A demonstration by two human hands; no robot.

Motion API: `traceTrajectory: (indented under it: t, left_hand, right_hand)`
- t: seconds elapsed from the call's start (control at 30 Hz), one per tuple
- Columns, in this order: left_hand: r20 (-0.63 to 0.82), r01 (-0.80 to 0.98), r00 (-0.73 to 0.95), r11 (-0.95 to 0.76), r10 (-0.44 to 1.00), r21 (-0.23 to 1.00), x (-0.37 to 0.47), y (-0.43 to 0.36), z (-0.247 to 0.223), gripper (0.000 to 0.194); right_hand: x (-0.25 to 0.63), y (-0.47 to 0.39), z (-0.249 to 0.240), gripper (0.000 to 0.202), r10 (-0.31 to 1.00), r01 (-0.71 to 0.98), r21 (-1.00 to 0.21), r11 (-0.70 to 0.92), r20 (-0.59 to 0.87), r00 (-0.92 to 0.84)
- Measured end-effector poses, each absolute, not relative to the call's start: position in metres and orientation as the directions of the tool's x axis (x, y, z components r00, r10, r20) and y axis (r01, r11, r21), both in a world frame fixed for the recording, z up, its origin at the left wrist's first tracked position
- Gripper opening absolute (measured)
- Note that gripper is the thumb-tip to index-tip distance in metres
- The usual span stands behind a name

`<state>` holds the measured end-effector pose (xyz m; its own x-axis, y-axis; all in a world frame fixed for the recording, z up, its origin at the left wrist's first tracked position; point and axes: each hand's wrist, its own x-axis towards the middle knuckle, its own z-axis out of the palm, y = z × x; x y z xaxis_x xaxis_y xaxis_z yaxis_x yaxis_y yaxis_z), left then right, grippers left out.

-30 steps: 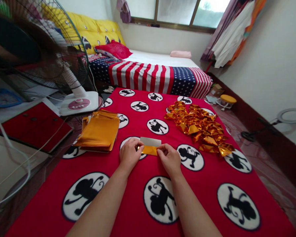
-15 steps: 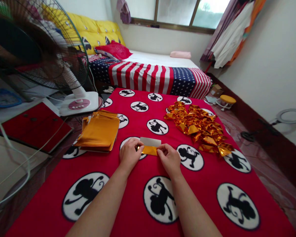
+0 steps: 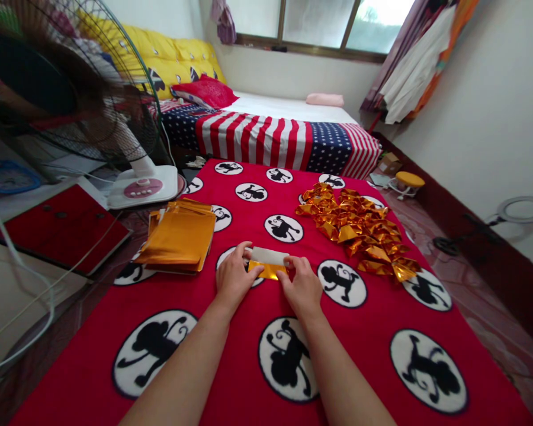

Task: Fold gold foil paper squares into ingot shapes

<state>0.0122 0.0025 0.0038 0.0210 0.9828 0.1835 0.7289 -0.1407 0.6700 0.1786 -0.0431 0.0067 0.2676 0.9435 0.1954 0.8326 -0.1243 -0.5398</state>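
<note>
A partly folded sheet of foil paper (image 3: 269, 270), gold along its near part and pale grey behind, lies on the red cloth (image 3: 231, 384) between my hands. My left hand (image 3: 236, 275) holds its left end, thumb on the gold part and fingers at the far edge. At the right end my right hand (image 3: 301, 284) grips it the same way, thumb low and fingers at the grey part. To the left is a stack of flat gold sheets (image 3: 180, 234). Several folded shiny gold pieces (image 3: 359, 228) are heaped on the right.
A fan (image 3: 137, 177) with blurred blades stands at the left beside a red panel (image 3: 57, 222). Behind the cloth is a bed with a striped, starred cover (image 3: 257, 139). A yellow stool (image 3: 409, 179) and a ring-shaped stand (image 3: 524, 209) are at the right.
The fingers of both hands have moved from the ends of the gold strip up to the grey part, with the thumbs now lower on the gold. The sheet has shifted slightly left.
</note>
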Motion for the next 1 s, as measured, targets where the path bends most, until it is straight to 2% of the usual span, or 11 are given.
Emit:
traceTrajectory:
  t: [0.07,0.17,0.23,0.33,0.4,0.5,0.6,0.77,0.87,1.0]
  left_hand:
    - [0.175,0.727,0.017,-0.133,0.984,0.674,0.012,0.003,0.003,0.064]
    - [0.17,0.717,0.034,-0.143,0.985,0.682,0.011,0.003,0.002,0.06]
    - [0.177,0.711,0.069,-0.173,0.982,0.682,0.01,0.003,0.001,0.046]
    - [0.217,0.699,0.127,-0.242,0.968,0.673,0.008,0.004,0.001,0.012]
    - [0.23,0.654,0.151,-0.272,0.961,0.706,0.008,0.004,0.001,0.012]
    - [0.219,0.522,0.187,-0.286,0.958,0.803,0.008,0.004,0.0,0.012]
    - [0.179,0.426,0.194,-0.247,0.965,0.87,0.008,0.005,-0.003,0.014]
    - [0.12,0.317,0.115,-0.151,0.986,0.936,0.007,0.008,-0.006,0.02]
    - [0.159,0.359,0.048,-0.165,0.986,0.919,0.008,0.009,-0.006,0.019]
    - [0.213,0.449,0.003,-0.192,0.977,0.873,0.009,0.01,-0.007,0.016]
  right_hand:
    - [0.178,-0.044,0.007,0.027,0.939,0.821,-0.557,-0.122,0.204,0.277]
    - [0.178,-0.044,0.006,0.033,0.926,0.797,-0.593,-0.115,0.227,0.302]
    - [0.179,-0.043,0.006,0.038,0.918,0.783,-0.613,-0.111,0.238,0.317]
    - [0.181,-0.042,0.004,0.047,0.909,0.729,-0.673,-0.127,0.215,0.357]
    - [0.183,-0.041,0.001,0.049,0.91,0.651,-0.744,-0.146,0.158,0.384]
    - [0.187,-0.041,-0.002,0.037,0.924,0.519,-0.846,-0.12,0.097,0.371]
    - [0.19,-0.043,-0.004,0.027,0.937,0.46,-0.886,-0.055,0.113,0.33]
    - [0.188,-0.046,0.001,0.028,0.951,0.583,-0.808,-0.091,0.102,0.291]
    - [0.185,-0.048,0.005,0.031,0.958,0.709,-0.696,-0.116,0.109,0.264]
    - [0.181,-0.047,0.005,0.029,0.961,0.791,-0.598,-0.127,0.124,0.248]
